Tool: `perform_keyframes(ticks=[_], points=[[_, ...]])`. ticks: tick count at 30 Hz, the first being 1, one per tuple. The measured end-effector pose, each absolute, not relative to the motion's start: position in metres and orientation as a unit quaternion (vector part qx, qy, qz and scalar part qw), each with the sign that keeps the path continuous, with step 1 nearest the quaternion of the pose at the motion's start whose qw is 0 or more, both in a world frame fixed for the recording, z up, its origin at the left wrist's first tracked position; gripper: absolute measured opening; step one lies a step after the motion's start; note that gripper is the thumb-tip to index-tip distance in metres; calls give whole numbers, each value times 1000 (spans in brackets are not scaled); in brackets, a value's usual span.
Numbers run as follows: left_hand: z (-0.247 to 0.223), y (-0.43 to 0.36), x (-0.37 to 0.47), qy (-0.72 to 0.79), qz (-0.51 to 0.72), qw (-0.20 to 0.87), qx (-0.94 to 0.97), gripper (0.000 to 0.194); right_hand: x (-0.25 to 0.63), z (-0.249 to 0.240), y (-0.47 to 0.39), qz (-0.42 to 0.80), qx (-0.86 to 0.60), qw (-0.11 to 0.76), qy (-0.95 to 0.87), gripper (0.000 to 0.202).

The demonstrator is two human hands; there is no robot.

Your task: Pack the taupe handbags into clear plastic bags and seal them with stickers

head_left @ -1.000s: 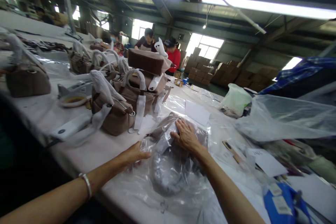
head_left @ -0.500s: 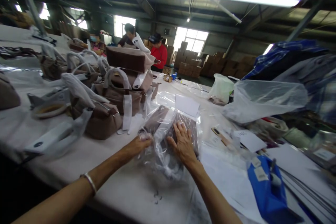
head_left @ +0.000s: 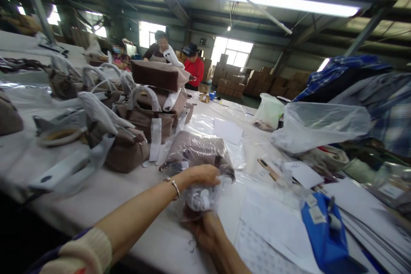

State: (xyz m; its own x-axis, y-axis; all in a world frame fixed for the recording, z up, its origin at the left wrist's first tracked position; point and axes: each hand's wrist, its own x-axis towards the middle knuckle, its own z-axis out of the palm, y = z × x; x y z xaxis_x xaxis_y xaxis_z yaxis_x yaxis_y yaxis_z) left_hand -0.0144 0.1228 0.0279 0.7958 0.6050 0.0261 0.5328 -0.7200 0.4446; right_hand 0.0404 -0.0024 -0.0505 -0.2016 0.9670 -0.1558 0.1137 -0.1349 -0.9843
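Note:
A taupe handbag (head_left: 201,147) in a clear plastic bag (head_left: 224,165) lies in front of me on the table. My left hand (head_left: 207,174) reaches across its near side, fingers closed on the bunched plastic. Below it, my right hand (head_left: 202,231) grips the near end of the wrapped handbag from underneath; its fingertips are partly hidden. A white wrapped part shows through the crumpled plastic between the hands.
Several taupe handbags (head_left: 128,147) with wrapped handles stand at left, some stacked, beside a tape roll (head_left: 61,136). On the right are a blue tape dispenser (head_left: 324,231), a brush (head_left: 268,168), paper sheets (head_left: 272,222) and plastic bags (head_left: 324,122). People work beyond the table.
The wrapped handbag has been turned and tilted. My left hand has moved right across its near side; my right hand has gone from lying on top to underneath the near end.

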Motion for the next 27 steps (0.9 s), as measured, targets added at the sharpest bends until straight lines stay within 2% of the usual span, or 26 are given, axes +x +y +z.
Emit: perform_keyframes(ticks=[2,4,5,7,9,11,13,16,17,18,20,22,23,25,27], points=[[10,111,-20,317,66,211,923,11,49,-64,-34,657,-504,311,-466,36],[4,96,-27,324,60,199,923,24,66,-67,-61,681,-519,248,-454,35],[4,87,-30,330,57,181,925,32,77,-63,-70,643,-536,242,-490,33],[3,63,-38,342,56,128,929,39,97,-47,-76,466,-573,297,-605,27],[0,32,-47,356,74,77,928,32,111,-27,-69,270,-576,382,-671,23],[-5,-1,-59,361,99,74,924,32,118,-12,-51,143,-558,432,-694,23],[-6,-31,-76,323,83,154,930,41,120,-7,-30,126,-542,418,-718,25],[2,-54,-113,214,30,383,898,46,119,-13,-12,224,-551,302,-745,28],[4,-54,-127,225,49,417,879,45,119,-16,-11,245,-555,267,-749,28],[3,-51,-140,265,88,410,868,45,117,-19,-13,251,-555,245,-754,29],[-4,-37,-165,384,188,288,857,53,113,-22,-23,227,-533,222,-784,33],[-21,-17,-181,442,231,157,852,66,105,-24,-34,184,-494,198,-826,51],[-30,-7,-184,451,234,124,852,69,100,-24,-39,162,-480,182,-842,62],[-45,13,-181,463,229,114,849,52,90,-24,-45,127,-473,156,-858,76],[-51,27,-171,475,230,134,839,20,80,-20,-49,108,-481,158,-855,72]])
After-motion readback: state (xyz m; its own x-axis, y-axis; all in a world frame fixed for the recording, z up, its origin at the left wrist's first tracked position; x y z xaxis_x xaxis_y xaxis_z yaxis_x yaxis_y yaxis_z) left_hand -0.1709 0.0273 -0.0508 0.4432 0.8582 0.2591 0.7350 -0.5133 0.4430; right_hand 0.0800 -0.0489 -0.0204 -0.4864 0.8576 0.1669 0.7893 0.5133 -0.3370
